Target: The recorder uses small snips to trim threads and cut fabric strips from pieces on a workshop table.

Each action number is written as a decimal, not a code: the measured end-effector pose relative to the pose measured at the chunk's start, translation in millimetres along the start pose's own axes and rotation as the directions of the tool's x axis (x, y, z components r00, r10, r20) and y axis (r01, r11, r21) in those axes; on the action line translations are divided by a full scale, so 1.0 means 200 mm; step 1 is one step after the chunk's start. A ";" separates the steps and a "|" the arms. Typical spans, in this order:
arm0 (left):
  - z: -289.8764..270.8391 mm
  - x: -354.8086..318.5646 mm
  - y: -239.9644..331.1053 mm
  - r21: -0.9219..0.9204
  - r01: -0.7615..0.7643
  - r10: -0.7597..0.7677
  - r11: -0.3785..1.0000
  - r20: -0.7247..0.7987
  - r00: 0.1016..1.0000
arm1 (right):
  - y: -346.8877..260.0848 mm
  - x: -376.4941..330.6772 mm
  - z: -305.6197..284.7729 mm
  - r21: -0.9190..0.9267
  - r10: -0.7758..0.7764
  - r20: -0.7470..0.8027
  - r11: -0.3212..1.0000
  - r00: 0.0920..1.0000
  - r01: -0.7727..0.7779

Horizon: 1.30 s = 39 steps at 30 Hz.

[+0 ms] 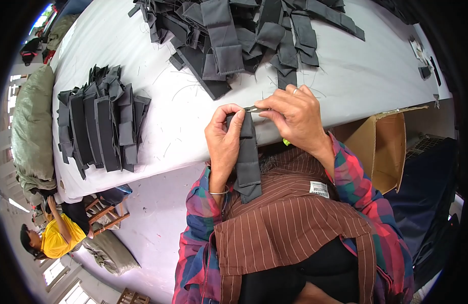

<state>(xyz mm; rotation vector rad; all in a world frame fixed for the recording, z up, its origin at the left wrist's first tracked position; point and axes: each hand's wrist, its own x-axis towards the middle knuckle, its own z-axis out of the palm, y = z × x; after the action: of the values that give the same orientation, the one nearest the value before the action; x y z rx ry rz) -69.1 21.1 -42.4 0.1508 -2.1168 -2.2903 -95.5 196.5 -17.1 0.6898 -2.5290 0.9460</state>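
My left hand (225, 137) grips the top of a dark grey fabric strip (248, 164) that hangs down over my brown striped apron. My right hand (295, 114) holds a small metal snipping tool (257, 108) with a green part showing under the palm, its tip at the strip's upper edge. Both hands meet at the near edge of the white table (183, 126). A ring sits on a finger of my right hand, a thin bangle on my left wrist.
A stack of dark grey strips (100, 124) lies at the table's left. A loose heap of similar strips (244, 35) lies at the far middle. An open cardboard box (383, 147) stands at the right. A person in yellow (54, 238) sits at lower left. Grey sacks (31, 121) rest at left.
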 end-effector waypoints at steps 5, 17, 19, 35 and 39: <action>0.00 -0.01 -0.01 -0.003 0.003 -0.003 1.000 -0.004 1.000 | 0.00 -0.01 0.00 -0.029 -0.010 0.017 1.000 1.000 0.010; -0.13 0.00 0.06 -0.344 0.437 -0.399 0.831 0.177 0.900 | -0.09 -0.01 0.04 0.249 -0.053 0.196 0.968 0.979 0.002; -0.15 -0.03 0.07 -0.442 0.487 -0.425 0.753 0.238 0.873 | -0.07 0.01 0.07 0.375 0.065 0.154 0.919 0.986 -0.119; -0.14 -0.11 0.09 -0.542 0.315 -0.396 0.779 -0.036 0.917 | -0.19 -0.12 -0.04 0.144 -0.080 0.115 0.988 0.990 0.063; -0.11 -0.12 0.13 -0.593 0.324 -0.398 0.737 0.006 0.917 | -0.23 -0.17 0.00 0.055 -0.020 0.048 0.998 0.999 0.017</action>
<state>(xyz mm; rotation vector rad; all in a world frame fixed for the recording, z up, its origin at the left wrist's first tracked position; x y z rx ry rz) -44.2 -1.4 -16.3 0.7210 -1.3087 -2.9386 -43.1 176.9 -10.1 0.7599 -2.5431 1.0066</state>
